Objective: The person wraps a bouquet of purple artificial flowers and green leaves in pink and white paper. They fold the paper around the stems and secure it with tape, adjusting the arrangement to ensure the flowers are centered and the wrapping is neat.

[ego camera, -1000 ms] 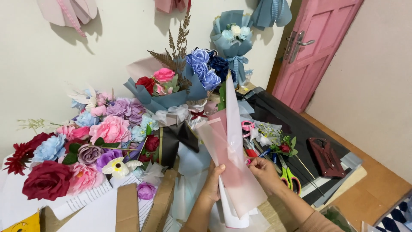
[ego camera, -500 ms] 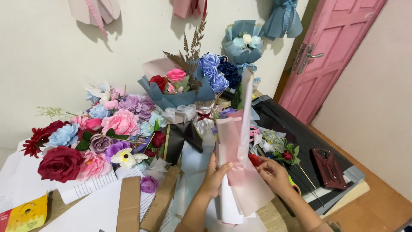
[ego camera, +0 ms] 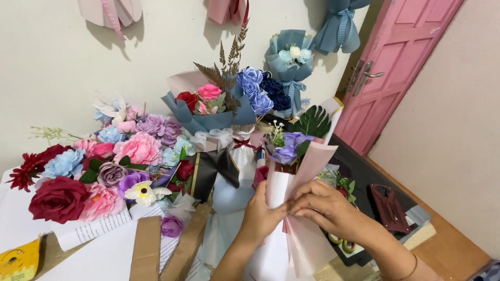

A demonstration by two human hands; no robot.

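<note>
Cream-painted wall closes the far side of the scene, with a pink panelled door to the right and beyond my hands. Below, I see a cluttered desk carrying paper sheets and strips of brown cardboard to the left of my left hand.

My left hand and right hand meet at the waist of a small bouquet wrapped in pale pink and white paper. Both hands are closed on the wrap: the left grips it from the left side, and the fingers of the right pinch the pink fold from the right. The fingertips of the two hands touch or nearly touch at the front of the wrap. The bouquet stands upright between the hands, with purple fabric roses and a dark green palm-shaped leaf rising just above them.

Beyond the hands stands a larger bouquet in grey-blue paper with red, pink and blue roses and dried brown fronds. Farther back, against the wall, a blue-wrapped bouquet with pale flowers is visible. To the left of the left hand, a heap of loose artificial flowers in red, pink, lilac and light blue lies on the desk. To the right of the right hand, a dark reddish-brown flat object rests on a black board; I cannot tell what it is.
</note>
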